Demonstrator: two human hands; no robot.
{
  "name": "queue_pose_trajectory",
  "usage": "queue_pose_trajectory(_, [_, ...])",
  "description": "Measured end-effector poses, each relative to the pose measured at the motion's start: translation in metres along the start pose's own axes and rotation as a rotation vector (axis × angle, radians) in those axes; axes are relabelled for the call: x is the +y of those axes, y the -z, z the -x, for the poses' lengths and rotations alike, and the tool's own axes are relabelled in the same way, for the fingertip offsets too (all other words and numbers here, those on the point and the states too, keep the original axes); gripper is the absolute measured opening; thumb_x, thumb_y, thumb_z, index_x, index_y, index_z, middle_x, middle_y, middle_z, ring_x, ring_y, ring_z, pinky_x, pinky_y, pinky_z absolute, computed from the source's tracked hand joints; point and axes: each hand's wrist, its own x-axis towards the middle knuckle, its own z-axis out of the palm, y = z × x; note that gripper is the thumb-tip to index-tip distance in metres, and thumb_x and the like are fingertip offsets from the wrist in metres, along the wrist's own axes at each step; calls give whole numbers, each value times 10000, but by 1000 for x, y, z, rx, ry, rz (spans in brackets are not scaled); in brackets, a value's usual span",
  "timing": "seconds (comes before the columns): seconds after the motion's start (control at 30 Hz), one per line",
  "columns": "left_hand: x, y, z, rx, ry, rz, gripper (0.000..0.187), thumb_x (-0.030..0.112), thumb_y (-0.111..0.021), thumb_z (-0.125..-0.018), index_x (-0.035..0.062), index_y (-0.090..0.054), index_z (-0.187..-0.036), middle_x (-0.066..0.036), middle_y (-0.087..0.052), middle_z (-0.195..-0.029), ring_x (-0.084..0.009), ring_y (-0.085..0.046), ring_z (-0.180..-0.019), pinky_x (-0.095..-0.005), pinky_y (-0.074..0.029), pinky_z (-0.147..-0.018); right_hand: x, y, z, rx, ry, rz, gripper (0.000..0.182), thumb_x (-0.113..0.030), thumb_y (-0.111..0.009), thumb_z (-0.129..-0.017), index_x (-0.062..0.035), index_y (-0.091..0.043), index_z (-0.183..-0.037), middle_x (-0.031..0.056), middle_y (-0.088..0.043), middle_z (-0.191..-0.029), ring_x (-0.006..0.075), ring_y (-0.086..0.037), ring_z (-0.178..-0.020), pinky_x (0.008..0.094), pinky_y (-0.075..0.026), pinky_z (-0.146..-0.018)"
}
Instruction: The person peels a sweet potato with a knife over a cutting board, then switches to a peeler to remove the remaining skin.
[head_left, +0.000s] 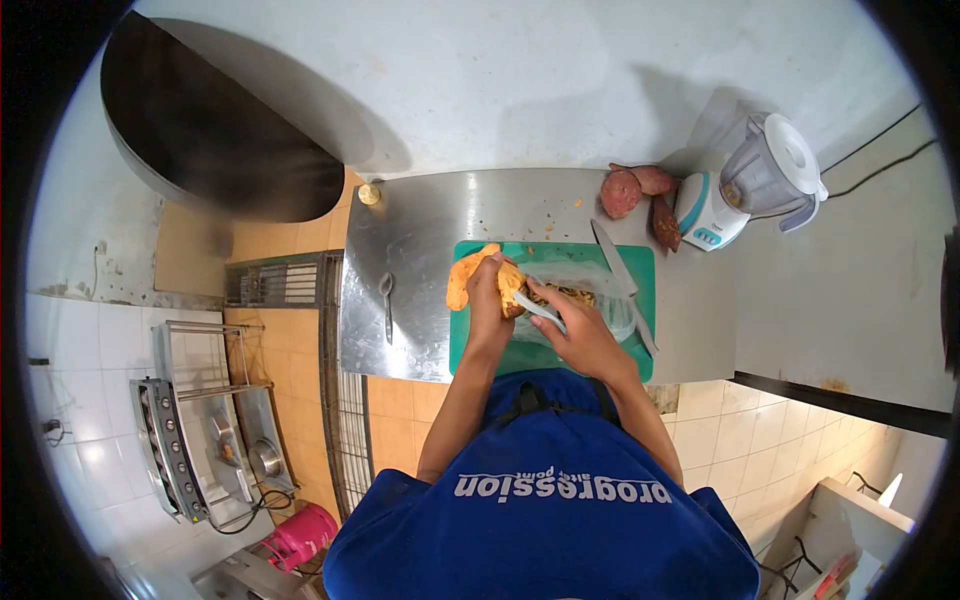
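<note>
My left hand [486, 308] is wrapped round a sweet potato [464, 279], mostly peeled to bright orange, with brown skin left at its right end. My right hand [580, 335] grips a peeler [538, 311] with a pale grey handle, its head against the sweet potato. Both hands are over a green cutting board [463, 333]. Under and beside my right hand lies a clear plastic bag [575, 272] with dark peelings [577, 294] on it. A large knife [613, 258] rests slantwise along the board's right side.
Unpeeled sweet potatoes [622, 193] lie at the back of the steel table [420, 230], beside a white and teal blender [706, 211]. A spoon [388, 307] lies on the left, and a small yellowish round object [370, 194] stands at the back left corner. Small scraps dot the tabletop behind the board.
</note>
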Motion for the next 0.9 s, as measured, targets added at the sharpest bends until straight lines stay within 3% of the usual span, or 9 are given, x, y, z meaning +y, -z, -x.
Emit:
queue_pose_trajectory(0.2, [-3,-4,-1,123,29,150,286,402,-633,-959,145,-592,-1078,-16,-618,-944,-172,-648,-868,-364,-570,-736,0,-1,3,35,-16,-54,511,-220,-650,-983,-63,-542,-1458,236,-632,-1353,428,-609,-1220,460,-481,-1035])
queue_pose_trajectory(0.27, [2,3,-13,159,-146,372,288,429,-638,-955,160,-575,-1038,-8,-604,-975,-181,-616,-970,-457,-566,-863,9,-4,12,-91,-47,68,534,-222,-666,-974,-81,-534,-1471,234,-631,-1359,424,-609,-1224,459,-488,-1029])
queue_pose_trajectory(0.37, [33,12,-24,206,-247,488,281,424,-616,-970,151,-557,-1004,-23,-586,-991,-213,-589,-1012,-525,-546,-919,19,-4,22,-66,-86,56,542,-227,-678,-969,-87,-537,-1473,233,-630,-1364,409,-621,-1220,449,-492,-1026])
queue_pose_trajectory(0.43, [27,15,-18,201,-244,515,257,402,-598,-987,148,-561,-1012,-29,-577,-995,-223,-595,-979,-493,-555,-892,16,0,14,18,-27,0,540,-231,-681,-967,-84,-543,-1468,228,-638,-1355,402,-636,-1202,442,-500,-1011])
queue_pose_trajectory(0.5, [5,18,-13,56,-335,264,260,364,-584,-1021,119,-527,-1088,-46,-560,-1052,-196,-587,-983,-405,-592,-839,4,2,3,111,33,-64,538,-236,-685,-966,-82,-549,-1463,224,-647,-1345,394,-651,-1184,434,-507,-996])
queue_pose_trajectory(0.53, [3,6,-4,76,-278,249,330,444,-592,-1007,122,-558,-1068,-30,-588,-995,-183,-620,-930,-344,-584,-753,-10,5,-2,83,-41,-143,524,-227,-677,-978,-69,-549,-1460,218,-646,-1350,372,-645,-1205,414,-496,-1010])
queue_pose_trajectory(0.63, [3,-4,1,54,-62,373,319,432,-570,-1022,117,-564,-1070,-21,-599,-946,-149,-640,-854,-310,-557,-689,-16,3,-8,70,-87,-184,498,-222,-673,-981,-59,-564,-1439,219,-662,-1315,373,-660,-1173,408,-509,-976])
queue_pose_trajectory(0.7, [1,-8,1,37,-57,336,286,424,-562,-1031,138,-565,-1048,-48,-631,-986,-182,-637,-856,-339,-550,-733,-12,-2,-9,77,-49,-147,487,-227,-678,-973,-63,-579,-1421,227,-679,-1275,395,-680,-1120,423,-533,-929])
queue_pose_trajectory(0.9, [-2,-11,-7,150,-45,323,320,463,-602,-983,148,-571,-1031,-41,-629,-954,-183,-635,-831,-352,-529,-671,-1,-12,1,151,51,-6,473,-244,-669,-977,-34,-591,-1394,240,-667,-1283,421,-657,-1134,457,-530,-947])
